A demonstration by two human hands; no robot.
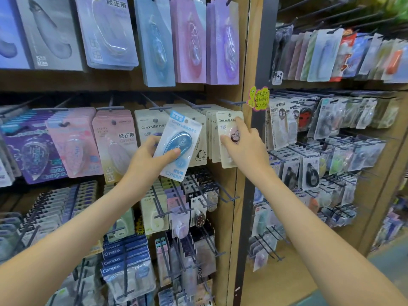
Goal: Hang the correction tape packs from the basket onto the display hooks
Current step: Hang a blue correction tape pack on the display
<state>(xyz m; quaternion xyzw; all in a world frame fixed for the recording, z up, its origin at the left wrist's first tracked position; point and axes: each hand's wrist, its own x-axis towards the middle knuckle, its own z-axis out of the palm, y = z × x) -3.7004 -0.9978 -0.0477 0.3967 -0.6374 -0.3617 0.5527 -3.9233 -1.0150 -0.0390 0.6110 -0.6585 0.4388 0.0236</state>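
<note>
Item one: blue correction tape pack (pixel 177 144). It has a white card with a pale-blue tab at the top, a clear blister over an oval dark-blue dispenser, and "Campus" printed at the foot. It is tilting to the right in front of the middle row, clear of any hook. The left hand (pixel 150 155) is gripping it, thumb lying across the blister and fingers going behind the card.

Item two: cream pack (pixel 226 129), with "Campus" lettering and a small cartoon face. The right hand (pixel 242 144) is holding it at the front of the cream stack, thumb pressing its face and forefinger reaching up its right edge. Whether its hole is sitting on the hook (pixel 231 102) is hard to tell from here.

Display, middle row: purple packs (pixel 33 151), pink packs (pixel 68 146) and peach packs (pixel 114 142) are hanging in stacks to the left.

Upper row: larger carded packs (pixel 189 40) in grey, lilac, blue and pink are hanging.

Lower row: navy packs (pixel 123 259) are crowding the hooks.
</note>
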